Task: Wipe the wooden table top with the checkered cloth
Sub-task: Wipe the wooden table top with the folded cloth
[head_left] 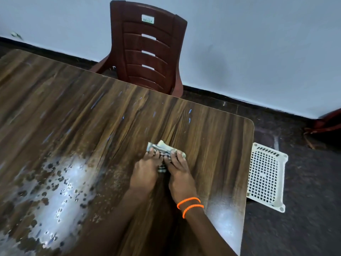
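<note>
Wooden table top (212, 130) wet-streaked; maroon chair (145, 52) behind, pale wall (258, 43).

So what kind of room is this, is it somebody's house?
Probably a plain room in a home, maybe a dining corner, though I can't be sure. There is a wooden table, a dark red plastic chair by a bare wall, and a white plastic basket on the dark floor.

Most of the checkered cloth (162, 147) lies hidden under the left hand (144, 173) and right hand (180, 175), only bunched folds showing toward 12 o'clock. The wooden table top (203, 126) runs off the frame at 9 and 6 o'clock. The white perforated basket (265, 174) is partly tucked behind the table's edge at 3 o'clock.
</note>
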The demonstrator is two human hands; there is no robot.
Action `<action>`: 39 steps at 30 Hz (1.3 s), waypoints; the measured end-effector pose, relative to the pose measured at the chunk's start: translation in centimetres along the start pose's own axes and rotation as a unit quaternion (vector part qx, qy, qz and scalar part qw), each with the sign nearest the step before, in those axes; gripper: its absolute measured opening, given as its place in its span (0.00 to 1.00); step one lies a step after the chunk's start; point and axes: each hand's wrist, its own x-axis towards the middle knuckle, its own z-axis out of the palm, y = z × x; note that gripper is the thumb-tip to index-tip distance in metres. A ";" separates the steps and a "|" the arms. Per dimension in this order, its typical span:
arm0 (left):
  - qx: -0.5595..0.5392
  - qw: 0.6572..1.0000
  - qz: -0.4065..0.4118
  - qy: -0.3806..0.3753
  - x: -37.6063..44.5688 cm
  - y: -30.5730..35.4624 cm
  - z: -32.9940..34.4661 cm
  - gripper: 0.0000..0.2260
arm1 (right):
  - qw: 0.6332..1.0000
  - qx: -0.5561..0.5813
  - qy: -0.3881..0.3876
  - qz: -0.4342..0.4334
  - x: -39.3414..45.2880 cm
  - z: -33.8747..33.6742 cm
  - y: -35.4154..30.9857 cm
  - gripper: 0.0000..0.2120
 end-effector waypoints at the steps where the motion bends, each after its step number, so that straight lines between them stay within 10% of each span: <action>1: 0.000 1.000 0.024 -0.004 0.0 0.5 0.7 0.15 | 1.000 -0.010 0.006 0.000 -0.6 -0.5 0.8 0.34; 6: 0.026 0.991 0.048 -0.119 5.7 4.9 4.0 0.20 | 0.995 -0.020 0.056 0.085 1.8 -4.0 6.0 0.31; 19: 0.037 0.991 -0.115 -0.064 16.9 3.5 1.0 0.13 | 0.999 -0.044 0.002 0.032 16.9 -3.2 6.2 0.31; 29: 0.088 0.985 0.057 -0.140 10.7 6.6 6.4 0.18 | 0.994 0.008 0.079 0.071 5.1 -5.5 9.6 0.33; 39: 0.034 0.995 -0.002 -0.098 20.2 14.4 5.6 0.10 | 0.979 -0.025 0.106 0.174 15.1 -10.2 15.2 0.28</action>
